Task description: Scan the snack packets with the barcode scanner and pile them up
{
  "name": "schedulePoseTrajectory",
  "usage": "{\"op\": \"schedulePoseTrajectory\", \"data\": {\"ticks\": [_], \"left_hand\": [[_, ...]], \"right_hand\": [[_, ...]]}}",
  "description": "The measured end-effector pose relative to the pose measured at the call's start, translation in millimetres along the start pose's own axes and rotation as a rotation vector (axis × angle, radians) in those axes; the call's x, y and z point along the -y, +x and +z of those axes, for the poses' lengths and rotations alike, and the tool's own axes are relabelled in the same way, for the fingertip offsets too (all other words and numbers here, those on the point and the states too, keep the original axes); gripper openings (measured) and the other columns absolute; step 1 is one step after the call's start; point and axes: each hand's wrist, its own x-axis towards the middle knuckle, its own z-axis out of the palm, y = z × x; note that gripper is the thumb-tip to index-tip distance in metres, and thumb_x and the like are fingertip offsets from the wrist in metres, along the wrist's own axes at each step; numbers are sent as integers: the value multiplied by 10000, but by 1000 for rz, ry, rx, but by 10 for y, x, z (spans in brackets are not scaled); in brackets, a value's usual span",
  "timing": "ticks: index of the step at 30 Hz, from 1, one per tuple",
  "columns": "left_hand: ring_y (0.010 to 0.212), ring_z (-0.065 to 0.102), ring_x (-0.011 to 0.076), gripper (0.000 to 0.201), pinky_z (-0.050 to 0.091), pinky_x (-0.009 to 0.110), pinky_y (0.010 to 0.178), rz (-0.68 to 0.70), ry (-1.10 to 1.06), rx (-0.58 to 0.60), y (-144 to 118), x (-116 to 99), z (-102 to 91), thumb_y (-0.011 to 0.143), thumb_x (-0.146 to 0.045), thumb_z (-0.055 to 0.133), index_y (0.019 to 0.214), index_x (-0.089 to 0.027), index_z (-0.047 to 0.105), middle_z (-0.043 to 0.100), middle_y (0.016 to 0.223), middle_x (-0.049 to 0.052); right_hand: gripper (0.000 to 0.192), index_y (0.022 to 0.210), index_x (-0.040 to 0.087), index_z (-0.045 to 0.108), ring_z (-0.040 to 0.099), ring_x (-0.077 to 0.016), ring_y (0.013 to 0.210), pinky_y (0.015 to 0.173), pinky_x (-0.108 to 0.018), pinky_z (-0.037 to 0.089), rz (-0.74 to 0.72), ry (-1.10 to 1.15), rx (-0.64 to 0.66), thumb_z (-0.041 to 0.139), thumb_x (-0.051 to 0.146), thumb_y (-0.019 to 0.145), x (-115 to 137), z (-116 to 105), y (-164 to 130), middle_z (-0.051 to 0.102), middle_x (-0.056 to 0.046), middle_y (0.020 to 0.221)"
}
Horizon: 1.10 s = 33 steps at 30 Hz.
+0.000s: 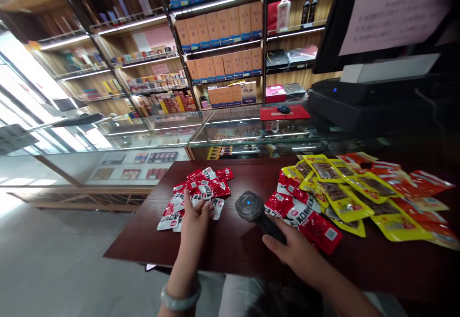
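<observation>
My right hand (287, 245) is wrapped round the handle of a black barcode scanner (249, 206), whose head shows a small blue light. To the left, my left hand (196, 214) rests over a pile of red and white snack packets (217, 187), with its index finger stretched out and its fingers apart; the fingertips partly hide the packets under them. Just right of the scanner lies a second pile of red and white snack packets (319, 228). Yellow snack packets (341, 199) overlap that pile, and orange packets (398, 178) lie farther right.
All the packets lie on a dark wooden table (230, 245). Behind it stand a glass display counter (161, 130) and a red mat (298, 112) with a computer mouse (283, 109). A dark monitor (334, 29) rises at the right. Shelves with boxes (226, 25) line the wall.
</observation>
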Motion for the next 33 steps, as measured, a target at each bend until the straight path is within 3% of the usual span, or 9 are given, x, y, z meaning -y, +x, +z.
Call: {"op": "schedulePoseTrajectory", "data": {"ticks": [4, 7, 9, 11, 14, 18, 23, 27, 33], "left_hand": [[1028, 675, 274, 914, 539, 499, 918, 196, 386, -52, -195, -215, 1, 851, -400, 632, 1568, -192, 105, 647, 1246, 165], [1314, 493, 340, 834, 393, 561, 1087, 373, 625, -115, -358, -383, 187, 881, -430, 581, 1559, -157, 179, 490, 1449, 203], [1392, 412, 314, 730, 349, 527, 1138, 472, 689, 10, -445, -448, 378, 908, -402, 540, 1541, -173, 258, 450, 1499, 166], [1446, 336, 290, 649, 289, 515, 1179, 556, 761, 244, -502, -480, 577, 923, -397, 511, 1516, -202, 332, 409, 1538, 122], [1495, 204, 310, 659, 172, 571, 1202, 550, 925, 516, -503, -495, 812, 950, -496, 431, 1514, -167, 344, 321, 1577, 131], [1492, 172, 356, 815, 201, 568, 1183, 397, 1093, 567, -308, -476, 916, 939, -648, 301, 1509, -67, 331, 279, 1570, 213], [1465, 235, 403, 846, 235, 558, 1156, 313, 1169, 406, -117, -473, 915, 922, -653, 362, 1497, -33, 329, 325, 1536, 274], [1408, 378, 326, 649, 287, 458, 1147, 481, 1021, 451, -349, -581, 1034, 934, -546, 453, 1408, -103, 471, 484, 1458, 208], [1125, 557, 325, 511, 427, 422, 958, 524, 1037, 450, -707, -743, 1284, 833, -600, 586, 1070, -149, 629, 633, 1130, 157]], "right_hand": [[492, 1327, 212, 604, 573, -295, 1271, 1104, -456, 404, -4, 37, -27, 645, 431, 889, 6, -124, -77, 672, -103, 1330], [476, 1298, 209, 635, 620, -311, 1193, 1043, -452, 458, 2, 27, -86, 642, 444, 884, 7, -282, -160, 713, -96, 1247], [506, 1291, 197, 645, 671, -312, 1072, 939, -425, 522, 21, 8, -148, 651, 473, 867, -19, -407, -224, 746, -100, 1144], [570, 1317, 181, 621, 704, -280, 863, 741, -363, 567, 67, 12, -202, 643, 516, 856, -67, -530, -288, 765, -97, 1009], [624, 1324, 173, 601, 629, -212, 596, 527, -290, 498, 126, 58, -252, 621, 577, 848, -146, -673, -373, 738, -52, 775], [630, 1289, 171, 611, 515, -169, 513, 493, -263, 427, 145, 109, -298, 633, 602, 830, -196, -750, -454, 595, 28, 577], [632, 1306, 156, 576, 445, -135, 491, 471, -253, 377, 142, 193, -225, 628, 582, 842, -191, -721, -484, 569, 43, 604], [629, 1315, 179, 591, 496, -158, 486, 463, -275, 404, 145, 194, -233, 626, 583, 833, -183, -689, -466, 654, 12, 659], [619, 1354, 186, 578, 682, -277, 837, 633, -326, 543, 121, 144, -206, 611, 556, 858, -208, -741, -491, 758, -102, 1065]]}}
